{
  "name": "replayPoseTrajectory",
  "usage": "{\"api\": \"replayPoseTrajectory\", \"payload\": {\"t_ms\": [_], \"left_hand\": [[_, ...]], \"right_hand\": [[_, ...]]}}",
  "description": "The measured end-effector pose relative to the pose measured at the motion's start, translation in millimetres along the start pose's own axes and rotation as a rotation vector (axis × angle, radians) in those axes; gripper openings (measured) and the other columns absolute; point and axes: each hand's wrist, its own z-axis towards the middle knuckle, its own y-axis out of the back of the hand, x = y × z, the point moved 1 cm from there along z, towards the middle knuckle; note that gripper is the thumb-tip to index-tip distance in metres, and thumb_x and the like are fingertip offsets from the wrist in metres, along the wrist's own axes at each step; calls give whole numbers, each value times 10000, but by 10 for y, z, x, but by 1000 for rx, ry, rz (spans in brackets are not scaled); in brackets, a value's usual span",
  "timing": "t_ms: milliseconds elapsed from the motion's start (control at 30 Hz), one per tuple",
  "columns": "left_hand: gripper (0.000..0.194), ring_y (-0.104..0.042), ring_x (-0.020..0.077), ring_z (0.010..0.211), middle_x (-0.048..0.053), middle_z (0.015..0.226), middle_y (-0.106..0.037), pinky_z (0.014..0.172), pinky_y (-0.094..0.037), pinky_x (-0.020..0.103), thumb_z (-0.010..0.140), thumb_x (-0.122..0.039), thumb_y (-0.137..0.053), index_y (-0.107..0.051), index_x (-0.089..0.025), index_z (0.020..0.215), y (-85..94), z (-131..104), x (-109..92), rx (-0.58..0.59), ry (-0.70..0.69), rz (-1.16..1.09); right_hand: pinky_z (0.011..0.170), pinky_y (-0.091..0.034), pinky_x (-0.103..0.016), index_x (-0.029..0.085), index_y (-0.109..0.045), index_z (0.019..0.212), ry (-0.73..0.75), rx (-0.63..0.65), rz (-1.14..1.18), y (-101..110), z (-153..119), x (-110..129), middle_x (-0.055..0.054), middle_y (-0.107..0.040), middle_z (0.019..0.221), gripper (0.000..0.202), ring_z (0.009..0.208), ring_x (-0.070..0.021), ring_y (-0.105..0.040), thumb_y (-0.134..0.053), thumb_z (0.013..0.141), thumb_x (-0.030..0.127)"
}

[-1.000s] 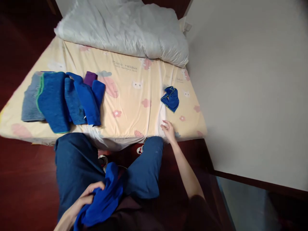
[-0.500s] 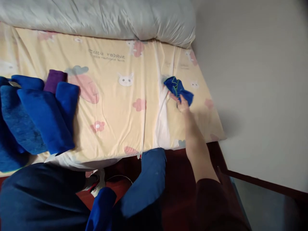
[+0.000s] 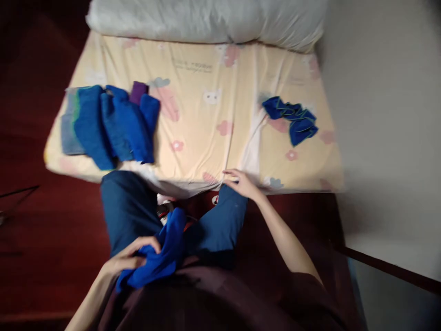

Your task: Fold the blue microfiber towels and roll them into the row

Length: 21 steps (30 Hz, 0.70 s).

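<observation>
Blue cloth (image 3: 170, 243) bunched between the legs (image 3: 215, 234); left hand (image 3: 132, 255) curled around it; right hand (image 3: 241, 184) half open, holding nothing, near bed (image 3: 196, 161) edge; slack left grip could drop it.

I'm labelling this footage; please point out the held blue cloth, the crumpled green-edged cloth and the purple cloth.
Held blue cloth (image 3: 164, 257), head view: its bunched middle.
Crumpled green-edged cloth (image 3: 296, 120), head view: near its middle.
Purple cloth (image 3: 139, 92), head view: middle of its visible part.
</observation>
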Motion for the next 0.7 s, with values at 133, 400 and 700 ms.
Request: {"api": "replayPoseTrajectory", "payload": {"t_ms": [133,400,700], "left_hand": [[399,-698,321,885,86,939,-775,859,-567,382,680,-482,-825,-844,-211,972,305,-161,-43,218,-94,94],[450,-746,263,936,77,1078,-796,893,-578,314,989,-561,-563,-817,-215,1123,688,-983,67,-523,-200,407],[330,-761,209,899,48,1062,-793,887,-573,264,1012,-414,-576,-749,-231,1224,790,-919,325,-816,-356,607]], "right_hand": [[1225,-424,-487,292,-660,1433,274,448,246,-1583,-501,864,-86,-646,1472,784,1392,-292,-582,-895,696,165],[982,-543,-375,181,-745,1101,128,242,403,-2595,-661,1200,-64,-754,1104,427,1025,-235,-711,-635,707,57],[1003,-530,-359,214,-721,1216,65,118,169,-1614,-747,1358,-59,-755,1189,597,1096,-249,-710,-573,655,76]]}}
